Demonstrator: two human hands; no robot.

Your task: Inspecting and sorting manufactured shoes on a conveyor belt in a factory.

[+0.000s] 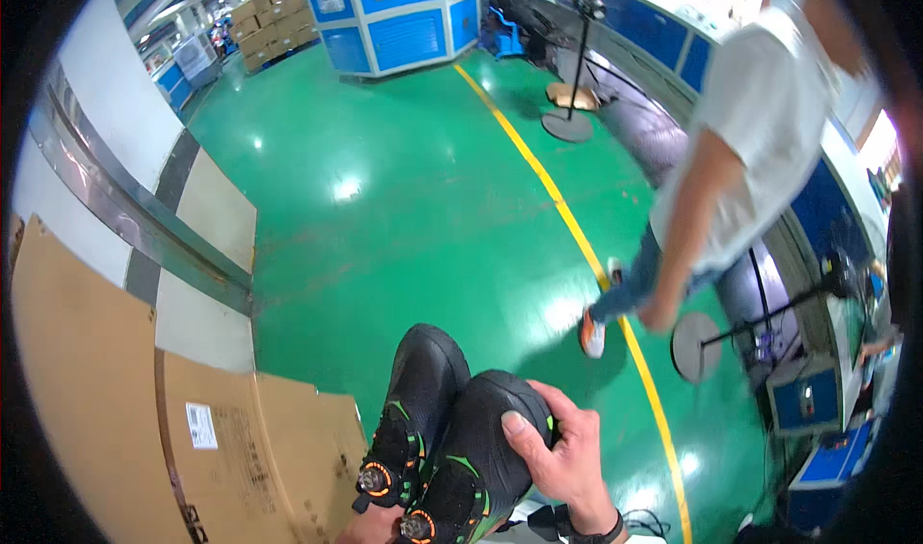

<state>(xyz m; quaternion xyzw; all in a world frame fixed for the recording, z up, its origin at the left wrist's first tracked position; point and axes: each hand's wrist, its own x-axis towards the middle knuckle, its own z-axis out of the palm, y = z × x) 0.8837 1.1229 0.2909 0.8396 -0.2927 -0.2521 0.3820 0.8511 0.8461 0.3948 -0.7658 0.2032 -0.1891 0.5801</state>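
A pair of black shoes with green and orange trim is held up side by side, toes pointing away: the left shoe (428, 371) and the right shoe (490, 419). Each has a round dial with an orange ring on its upper. My right hand (567, 453) is closed on the toe part of the right shoe, thumb on top and fingers along its outer side. Only a bit of my left hand (370, 523) shows at the lower edge, against the heel end of the left shoe; its fingers are hidden behind the shoes. A dark band circles my right wrist.
Large cardboard boxes (87, 352) stand close on the left. A person in a white shirt (760, 121) walks by on the right, near a yellow floor line (567, 215). Round-based stands (567, 127) and workbenches line the right side. A blue-and-white booth (404, 39) stands ahead.
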